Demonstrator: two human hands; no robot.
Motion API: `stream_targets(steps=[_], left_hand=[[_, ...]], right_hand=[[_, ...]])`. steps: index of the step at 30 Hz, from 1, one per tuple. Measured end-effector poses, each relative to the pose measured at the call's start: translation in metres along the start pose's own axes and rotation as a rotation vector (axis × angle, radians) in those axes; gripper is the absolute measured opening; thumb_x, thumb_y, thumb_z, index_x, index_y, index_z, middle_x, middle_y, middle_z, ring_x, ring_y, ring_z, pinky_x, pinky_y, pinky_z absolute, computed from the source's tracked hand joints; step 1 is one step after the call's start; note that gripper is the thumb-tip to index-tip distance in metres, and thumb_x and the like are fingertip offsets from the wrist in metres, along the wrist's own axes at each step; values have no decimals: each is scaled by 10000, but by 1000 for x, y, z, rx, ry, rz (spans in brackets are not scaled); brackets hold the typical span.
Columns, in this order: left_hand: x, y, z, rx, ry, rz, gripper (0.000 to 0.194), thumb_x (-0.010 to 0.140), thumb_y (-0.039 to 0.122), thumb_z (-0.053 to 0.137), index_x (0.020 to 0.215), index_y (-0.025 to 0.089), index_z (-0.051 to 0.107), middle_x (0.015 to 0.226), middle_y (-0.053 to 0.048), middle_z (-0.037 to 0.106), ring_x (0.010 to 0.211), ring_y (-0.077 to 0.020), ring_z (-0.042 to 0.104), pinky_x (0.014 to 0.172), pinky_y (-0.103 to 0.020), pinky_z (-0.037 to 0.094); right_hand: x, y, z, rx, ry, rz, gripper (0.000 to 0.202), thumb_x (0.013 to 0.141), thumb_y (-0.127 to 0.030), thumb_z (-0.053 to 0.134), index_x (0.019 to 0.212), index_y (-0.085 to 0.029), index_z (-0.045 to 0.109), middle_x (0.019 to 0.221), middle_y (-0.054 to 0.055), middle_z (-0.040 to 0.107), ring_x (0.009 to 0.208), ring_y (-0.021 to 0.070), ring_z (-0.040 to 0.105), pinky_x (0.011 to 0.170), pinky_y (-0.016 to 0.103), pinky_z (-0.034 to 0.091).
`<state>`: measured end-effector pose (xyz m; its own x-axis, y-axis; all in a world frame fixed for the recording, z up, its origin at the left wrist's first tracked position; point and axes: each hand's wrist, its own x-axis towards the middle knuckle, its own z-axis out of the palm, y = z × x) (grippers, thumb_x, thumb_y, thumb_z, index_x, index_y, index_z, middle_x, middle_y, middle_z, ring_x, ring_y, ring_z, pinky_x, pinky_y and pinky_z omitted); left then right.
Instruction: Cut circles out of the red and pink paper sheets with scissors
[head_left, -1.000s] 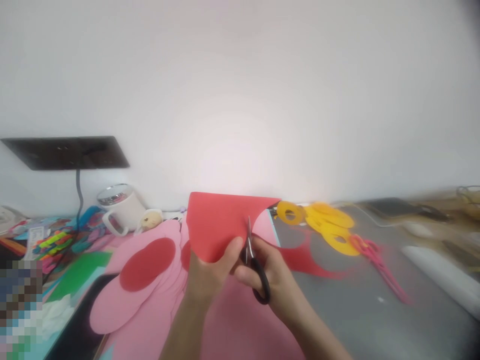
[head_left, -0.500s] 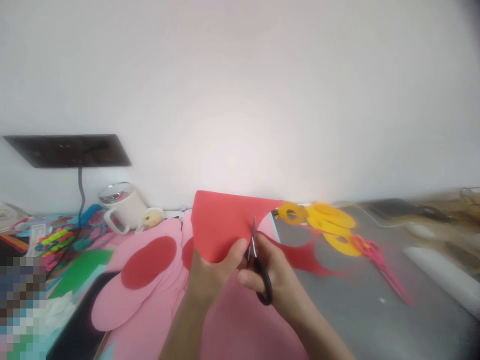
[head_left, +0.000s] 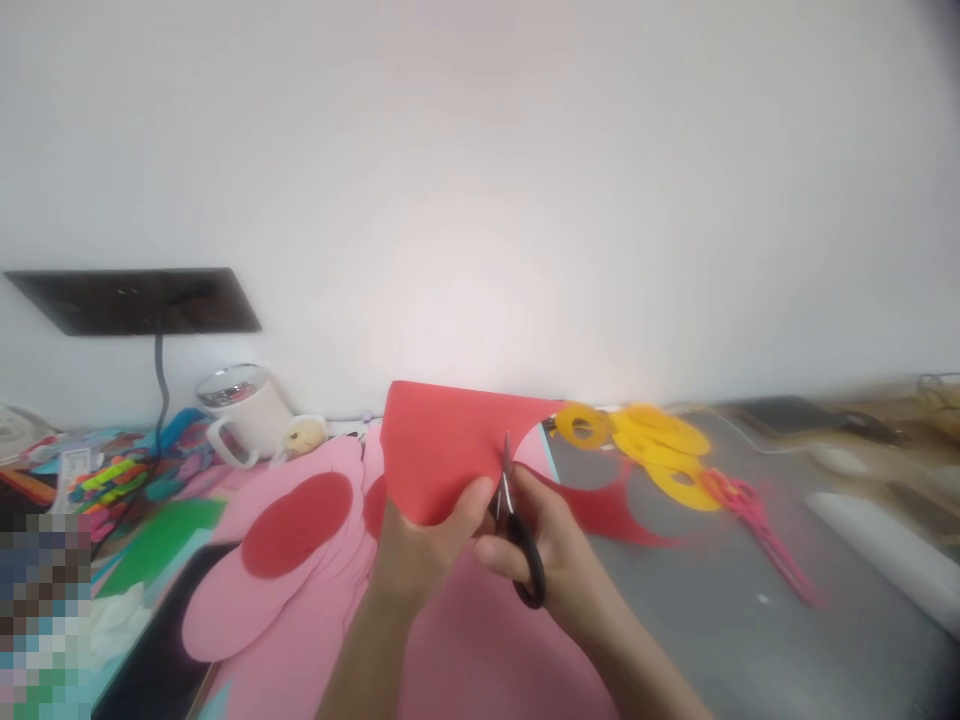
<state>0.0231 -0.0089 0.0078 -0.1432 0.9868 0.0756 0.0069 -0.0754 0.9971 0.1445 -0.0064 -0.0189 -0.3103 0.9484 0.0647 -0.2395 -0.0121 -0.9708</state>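
Note:
A sheet of red paper [head_left: 450, 440] stands tilted up in front of me, its lower edge pinched in my left hand [head_left: 431, 550] with the thumb on the near face. My right hand [head_left: 551, 545] grips black-handled scissors [head_left: 531, 560], whose blades lie against the paper near its curved right edge. A cut red strip [head_left: 600, 510] trails off to the right beyond my right hand. To the left, a red paper oval [head_left: 300, 525] rests on a fanned stack of pink paper ovals [head_left: 240, 610]. Pink paper [head_left: 495, 640] lies beneath my hands.
Yellow paper rings [head_left: 660, 435] and pink scissors [head_left: 765, 525] lie on the grey mat [head_left: 697, 620] at right. A white lidded mug [head_left: 251, 415], green paper [head_left: 161, 545] and a dark flat object [head_left: 161, 640] are at left. The wall [head_left: 480, 200] stands close behind.
Both hands, the red paper and the scissors hold nearly the same position. The red strip's trailing end has shifted slightly upward.

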Motion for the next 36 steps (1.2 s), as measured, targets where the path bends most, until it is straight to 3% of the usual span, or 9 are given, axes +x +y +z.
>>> stream_targets(steps=[7,23,36], left_hand=[[-1,2,1,-16,16,-4,240,751,241,620,515,221,580,507,55,611,499,-104,587,528,-198,509],[1,0,1,-33,-3,8,197,720,257,635,533,229,578,511,46,578,497,-121,561,499,-231,496],[0,1,2,-54,65,-22,186,686,257,654,537,205,555,511,48,543,491,-102,543,471,-203,481]], right_hand=[[0,2,0,19,4,-15,455,648,-414,877,768,-205,491,634,-77,379,565,90,319,500,202,319],[1,1,1,-1,36,-48,457,658,-470,858,758,-204,500,655,-70,372,571,92,304,515,209,321],[0,3,1,46,30,-16,424,654,-427,863,774,-201,524,644,-71,381,566,90,338,508,205,297]])
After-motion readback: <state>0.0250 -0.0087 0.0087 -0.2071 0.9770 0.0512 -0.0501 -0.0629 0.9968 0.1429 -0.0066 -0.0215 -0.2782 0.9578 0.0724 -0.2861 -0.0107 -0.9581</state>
